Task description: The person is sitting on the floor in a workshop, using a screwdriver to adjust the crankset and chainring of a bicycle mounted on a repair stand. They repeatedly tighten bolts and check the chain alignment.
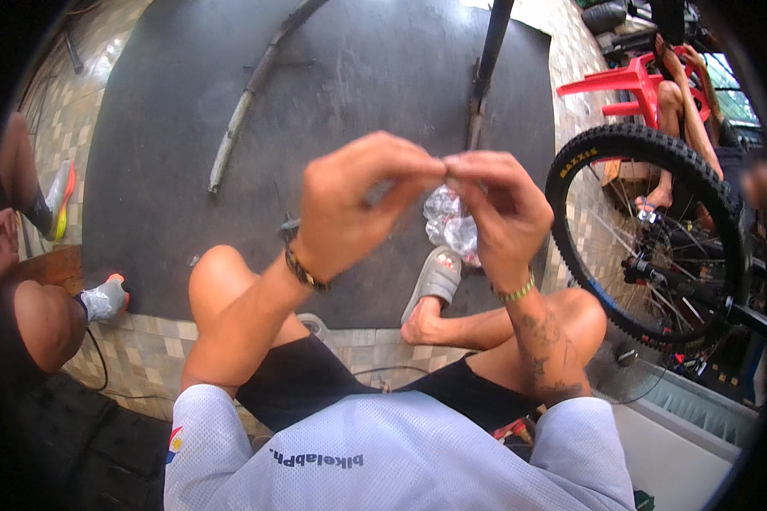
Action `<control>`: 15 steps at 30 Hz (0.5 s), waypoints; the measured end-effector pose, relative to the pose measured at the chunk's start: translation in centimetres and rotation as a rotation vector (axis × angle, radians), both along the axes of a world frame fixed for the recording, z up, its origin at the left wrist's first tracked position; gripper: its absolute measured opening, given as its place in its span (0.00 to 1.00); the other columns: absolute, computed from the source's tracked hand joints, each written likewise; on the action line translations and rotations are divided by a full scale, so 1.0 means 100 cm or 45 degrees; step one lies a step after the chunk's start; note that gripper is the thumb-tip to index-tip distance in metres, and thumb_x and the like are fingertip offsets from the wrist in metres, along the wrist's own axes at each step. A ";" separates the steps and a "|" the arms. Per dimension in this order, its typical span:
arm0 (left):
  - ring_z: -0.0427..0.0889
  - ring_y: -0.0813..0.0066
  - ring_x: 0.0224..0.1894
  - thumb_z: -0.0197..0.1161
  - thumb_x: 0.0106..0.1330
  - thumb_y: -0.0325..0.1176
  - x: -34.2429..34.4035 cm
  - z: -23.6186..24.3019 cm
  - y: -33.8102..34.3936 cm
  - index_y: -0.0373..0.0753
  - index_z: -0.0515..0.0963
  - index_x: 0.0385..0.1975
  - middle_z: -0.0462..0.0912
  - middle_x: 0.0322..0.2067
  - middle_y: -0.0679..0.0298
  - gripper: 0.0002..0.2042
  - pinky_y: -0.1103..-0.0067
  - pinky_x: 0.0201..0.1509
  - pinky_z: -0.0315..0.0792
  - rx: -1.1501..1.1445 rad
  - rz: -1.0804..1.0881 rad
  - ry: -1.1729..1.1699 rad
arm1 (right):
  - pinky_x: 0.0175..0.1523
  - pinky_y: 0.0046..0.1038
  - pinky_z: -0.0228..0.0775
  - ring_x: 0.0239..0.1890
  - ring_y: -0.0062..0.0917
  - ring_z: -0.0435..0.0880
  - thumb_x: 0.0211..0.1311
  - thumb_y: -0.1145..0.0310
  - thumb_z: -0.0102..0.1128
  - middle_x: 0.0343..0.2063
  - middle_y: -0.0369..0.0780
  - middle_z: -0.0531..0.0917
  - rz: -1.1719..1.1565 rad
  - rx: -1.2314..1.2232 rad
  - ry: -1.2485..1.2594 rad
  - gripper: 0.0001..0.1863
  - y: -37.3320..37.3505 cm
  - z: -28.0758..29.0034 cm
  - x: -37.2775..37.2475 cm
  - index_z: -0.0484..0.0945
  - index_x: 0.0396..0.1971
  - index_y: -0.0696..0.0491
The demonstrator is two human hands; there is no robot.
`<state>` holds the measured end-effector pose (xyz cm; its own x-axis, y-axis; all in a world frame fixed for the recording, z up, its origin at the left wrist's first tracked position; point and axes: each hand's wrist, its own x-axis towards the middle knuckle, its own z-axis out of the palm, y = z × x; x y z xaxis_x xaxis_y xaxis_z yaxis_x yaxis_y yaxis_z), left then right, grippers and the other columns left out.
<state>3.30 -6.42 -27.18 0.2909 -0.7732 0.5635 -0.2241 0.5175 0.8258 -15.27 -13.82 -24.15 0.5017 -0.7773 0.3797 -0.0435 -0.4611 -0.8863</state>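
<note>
My left hand [354,192] and my right hand [513,209] are raised in front of me, above the dark mat [358,94]. Their fingertips meet in a pinch, thumbs against fingers. Whatever lies between them is too small or blurred to make out. Below and behind my right hand, a crumpled clear plastic bag [452,226] with something reddish in it rests on the mat, partly covered by that hand. My foot in a grey slide sandal [435,277] is close to the bag.
Two stand legs, a grey one [247,111] and a dark one [487,68], reach over the mat. A bicycle wheel [622,142] stands at my right, near a red plastic chair [622,81] and a seated person. Another person's shoe [106,298] is at my left.
</note>
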 end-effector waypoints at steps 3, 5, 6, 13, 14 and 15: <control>0.92 0.63 0.37 0.72 0.64 0.24 -0.004 -0.047 -0.024 0.34 0.87 0.39 0.90 0.35 0.54 0.05 0.73 0.41 0.84 0.484 -0.104 -0.055 | 0.47 0.24 0.82 0.40 0.20 0.90 0.64 0.76 0.74 0.37 0.40 0.92 -0.277 0.204 0.276 0.08 -0.017 -0.063 -0.006 0.89 0.42 0.59; 0.92 0.53 0.40 0.70 0.64 0.30 -0.018 -0.103 -0.038 0.35 0.88 0.38 0.90 0.36 0.49 0.07 0.64 0.46 0.83 0.847 -0.268 -0.333 | 0.47 0.29 0.82 0.38 0.27 0.91 0.64 0.70 0.73 0.37 0.45 0.92 -0.230 0.301 0.636 0.10 -0.027 -0.154 -0.040 0.89 0.42 0.58; 0.91 0.50 0.42 0.70 0.62 0.31 -0.028 -0.144 -0.040 0.39 0.89 0.37 0.91 0.37 0.49 0.07 0.60 0.49 0.83 1.028 -0.389 -0.484 | 0.45 0.29 0.83 0.37 0.25 0.92 0.63 0.71 0.71 0.34 0.44 0.92 -0.181 0.255 0.917 0.09 -0.022 -0.194 -0.057 0.90 0.41 0.58; 0.90 0.46 0.53 0.65 0.65 0.30 -0.071 -0.277 -0.047 0.40 0.91 0.41 0.90 0.46 0.44 0.10 0.55 0.56 0.83 1.540 -0.396 -1.205 | 0.43 0.29 0.84 0.33 0.26 0.93 0.57 0.70 0.75 0.30 0.42 0.93 -0.634 0.758 1.045 0.07 0.064 -0.355 -0.128 0.91 0.35 0.55; 0.90 0.46 0.52 0.65 0.64 0.29 -0.063 -0.286 -0.049 0.39 0.90 0.42 0.90 0.46 0.44 0.10 0.56 0.56 0.83 1.571 -0.361 -1.236 | 0.46 0.34 0.83 0.37 0.33 0.93 0.54 0.68 0.78 0.33 0.43 0.93 -0.667 0.770 0.993 0.10 0.069 -0.358 -0.125 0.91 0.35 0.54; 0.90 0.46 0.50 0.66 0.64 0.29 -0.055 -0.299 -0.048 0.39 0.90 0.41 0.90 0.46 0.46 0.09 0.58 0.55 0.84 1.557 -0.339 -1.236 | 0.46 0.34 0.83 0.37 0.33 0.92 0.54 0.67 0.78 0.32 0.42 0.92 -0.681 0.789 0.975 0.10 0.080 -0.359 -0.122 0.90 0.35 0.54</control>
